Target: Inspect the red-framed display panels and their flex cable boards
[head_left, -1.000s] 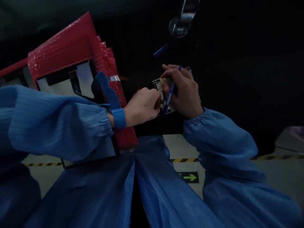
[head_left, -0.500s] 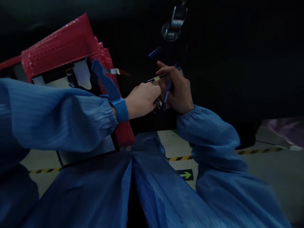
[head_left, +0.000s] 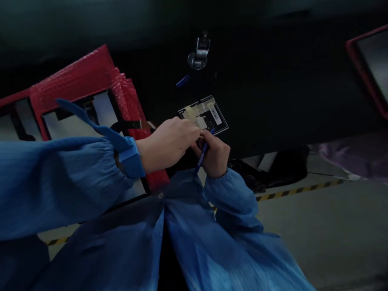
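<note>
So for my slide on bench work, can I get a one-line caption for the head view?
Right hand grips a blue pen, left hand beside it, near a taped circuit board.

left hand [head_left: 169, 141] hides circuit board [head_left: 206, 115] corner

Card [head_left: 204, 114] behind hands — wrap [head_left: 91, 81] left.

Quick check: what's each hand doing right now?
Left hand: closed, fingertips pinched at the near edge of the board; what it grips cannot be told.
Right hand: closed on a blue pen.
</note>
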### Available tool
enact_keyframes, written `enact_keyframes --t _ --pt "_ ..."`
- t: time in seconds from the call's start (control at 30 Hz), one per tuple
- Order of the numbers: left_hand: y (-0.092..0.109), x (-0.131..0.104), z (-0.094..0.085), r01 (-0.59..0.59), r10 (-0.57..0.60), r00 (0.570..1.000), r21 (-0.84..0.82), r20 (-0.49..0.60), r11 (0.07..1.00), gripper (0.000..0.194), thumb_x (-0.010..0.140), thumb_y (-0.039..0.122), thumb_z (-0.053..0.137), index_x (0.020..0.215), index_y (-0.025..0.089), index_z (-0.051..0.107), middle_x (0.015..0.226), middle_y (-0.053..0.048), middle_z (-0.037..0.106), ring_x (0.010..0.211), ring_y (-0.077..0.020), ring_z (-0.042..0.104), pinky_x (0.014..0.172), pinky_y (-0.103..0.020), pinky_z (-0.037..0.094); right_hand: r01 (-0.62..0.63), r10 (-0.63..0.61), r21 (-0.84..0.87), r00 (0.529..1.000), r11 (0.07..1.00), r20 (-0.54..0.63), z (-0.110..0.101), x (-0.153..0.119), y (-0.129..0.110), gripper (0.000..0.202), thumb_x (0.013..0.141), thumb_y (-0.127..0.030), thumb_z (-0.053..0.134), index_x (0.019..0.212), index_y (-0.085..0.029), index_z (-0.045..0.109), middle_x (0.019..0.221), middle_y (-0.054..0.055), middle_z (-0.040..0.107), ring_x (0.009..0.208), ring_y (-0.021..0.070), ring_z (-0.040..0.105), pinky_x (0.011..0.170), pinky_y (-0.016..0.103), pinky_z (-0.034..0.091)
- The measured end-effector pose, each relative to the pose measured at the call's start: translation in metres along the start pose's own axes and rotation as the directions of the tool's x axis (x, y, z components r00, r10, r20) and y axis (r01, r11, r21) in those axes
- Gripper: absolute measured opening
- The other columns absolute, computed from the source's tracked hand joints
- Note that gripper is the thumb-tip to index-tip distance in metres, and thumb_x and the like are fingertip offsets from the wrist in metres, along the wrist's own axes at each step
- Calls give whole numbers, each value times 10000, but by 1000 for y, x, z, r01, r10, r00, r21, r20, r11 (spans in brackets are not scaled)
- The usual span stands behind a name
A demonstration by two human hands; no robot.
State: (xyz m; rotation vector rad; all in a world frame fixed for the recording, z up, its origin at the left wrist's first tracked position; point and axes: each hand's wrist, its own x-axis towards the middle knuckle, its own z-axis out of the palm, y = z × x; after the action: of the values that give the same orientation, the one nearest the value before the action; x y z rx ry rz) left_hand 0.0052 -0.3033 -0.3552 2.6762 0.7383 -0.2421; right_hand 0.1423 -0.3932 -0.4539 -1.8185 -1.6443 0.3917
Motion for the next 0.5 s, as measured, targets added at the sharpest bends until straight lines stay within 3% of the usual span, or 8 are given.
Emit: enact_keyframes --t 0.1,0.27,0.37,0.43,0.5 --pt "-7 10 1 -42 42 999 3 24 999 206 902 80 472 905 115 674 959 -91 676 872 -203 661 735 -283 456 -36 36 -30 999 999 -12 4 3 1 237 951 -419 551 1002 -225 678 731 16 681 663 186 657 624 272 446" --pt "-29 28 20 -132 133 991 -71 12 989 227 915 69 461 986 84 676 1074 -125 681 986 -228 663 813 -307 489 -20 12 -99 997 995 -76 10 2 4 252 926 -404 521 974 -216 682 747 45 711 659 217 679 580 282 450" --pt "-33 27 24 -216 211 976 -124 -52 969 271 923 74 438 1033 63 686 1104 -160 691 1030 -249 669 835 -315 508 23 -30 -79 995 997 -91 7 -2 9 293 902 -429 496 983 -238 703 754 66 723 657 255 700 539 310 473" --pt "-31 24 24 -279 268 958 -112 -102 954 326 942 83 407 1097 78 693 1137 -156 697 1072 -222 665 857 -276 509 20 -29 -76 993 997 -110 3 -3 15 321 873 -505 497 957 -292 721 704 70 710 587 291 689 458 344 453" --pt "-28 25 22 -243 239 968 -47 -75 969 348 958 123 417 1156 159 701 1177 -90 705 1093 -166 658 880 -217 503 -5 -1 -37 987 999 -160 1 0 23 338 810 -635 516 851 -373 725 598 66 659 504 317 654 372 366 408"
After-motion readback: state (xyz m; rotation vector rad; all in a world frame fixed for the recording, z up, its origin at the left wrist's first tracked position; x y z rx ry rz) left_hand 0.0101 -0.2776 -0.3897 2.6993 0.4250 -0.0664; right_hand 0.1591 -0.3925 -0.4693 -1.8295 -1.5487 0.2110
